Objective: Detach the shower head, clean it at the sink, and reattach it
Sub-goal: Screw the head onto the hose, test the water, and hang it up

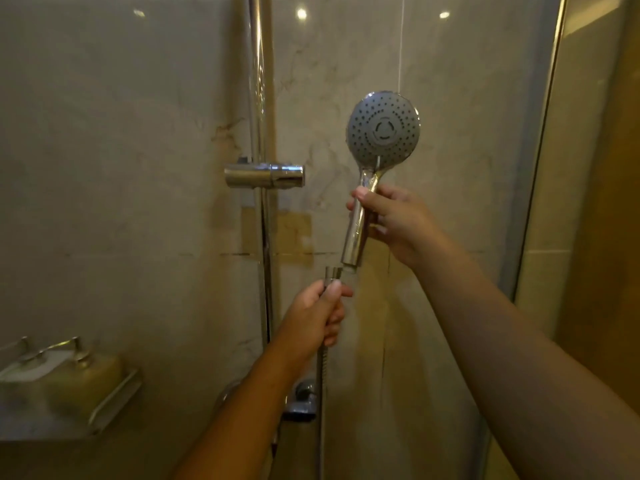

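The shower head has a round grey spray face and a chrome handle, held upright with the face toward me. My right hand grips the handle around its middle. Just below the handle's threaded end, my left hand grips the metal hose right under its chrome connector nut. The nut sits slightly left of and just below the handle's end; whether they touch I cannot tell. The empty chrome holder sits on the vertical slide rail to the left.
Marble wall tiles lie behind everything. A metal shelf with pump bottles hangs at the lower left. The mixer valve is below my left hand. A glass door with a gold frame closes off the right side.
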{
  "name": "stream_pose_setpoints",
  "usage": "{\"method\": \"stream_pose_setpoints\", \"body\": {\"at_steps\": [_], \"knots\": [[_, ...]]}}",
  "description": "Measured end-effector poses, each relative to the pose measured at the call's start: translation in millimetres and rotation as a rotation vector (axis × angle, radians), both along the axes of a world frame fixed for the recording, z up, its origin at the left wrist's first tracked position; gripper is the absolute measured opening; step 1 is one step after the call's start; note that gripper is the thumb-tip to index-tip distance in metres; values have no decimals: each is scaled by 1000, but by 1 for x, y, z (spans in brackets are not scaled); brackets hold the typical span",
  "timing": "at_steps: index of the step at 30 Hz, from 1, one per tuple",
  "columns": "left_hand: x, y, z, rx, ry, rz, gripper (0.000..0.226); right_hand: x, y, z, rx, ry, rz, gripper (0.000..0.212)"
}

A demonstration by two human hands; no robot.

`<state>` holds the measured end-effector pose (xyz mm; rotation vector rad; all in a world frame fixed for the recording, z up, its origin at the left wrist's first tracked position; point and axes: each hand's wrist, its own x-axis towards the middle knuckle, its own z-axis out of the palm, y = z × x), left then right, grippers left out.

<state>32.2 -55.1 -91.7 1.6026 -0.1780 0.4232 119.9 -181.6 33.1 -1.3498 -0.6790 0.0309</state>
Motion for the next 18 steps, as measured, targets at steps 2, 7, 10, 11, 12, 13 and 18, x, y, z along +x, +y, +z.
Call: {"method": "stream_pose_setpoints", "body": {"at_steps": [2,7,10,11,12,13,18], "knots": [[-18,3,-11,-13,50,-38,30,-8,6,-7,-11,31,10,21],[-55,3,-31,-27,87,-91,36,-28,22,-21,13,108,75,9],[-70,9,-38,-108,68,-118,37,-45,30,-36,-1,117,124,16],[-75,12,-41,-132,63,-125,37,-50,33,-42,-12,109,122,19],[-80,15,-44,-148,60,-127,36,-55,35,-46,-26,97,115,22],[-84,18,-48,-159,60,-125,35,-60,38,-50,-43,89,104,24],[-109,27,-67,-192,98,-113,36,-80,51,-73,-121,32,93,19]]}}
